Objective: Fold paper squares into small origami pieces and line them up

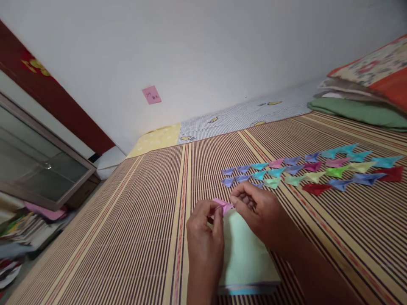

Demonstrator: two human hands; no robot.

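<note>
Between thumb and fingers, my left hand [206, 233] holds a small folded pink paper piece [224, 206] above the far edge of a stack of pale green paper [248, 250]. My right hand [257, 207] is closed in a pinch at the pink paper's right tip. Colored sheets show beneath the green top sheet at the near edge. Beyond my hands, several folded paper shapes lie in rows on the striped mat, among them a purple one [228, 171], a red one [316, 189] and a bright green one [337, 171].
The striped bamboo mat [143, 224] spans the surface. Folded bedding [356, 112] and a floral pillow [375, 63] are stacked at the far right. A pink note [151, 95] is on the wall. At the left are a glass-fronted cabinet [38, 148] and a pile of books [23, 228].
</note>
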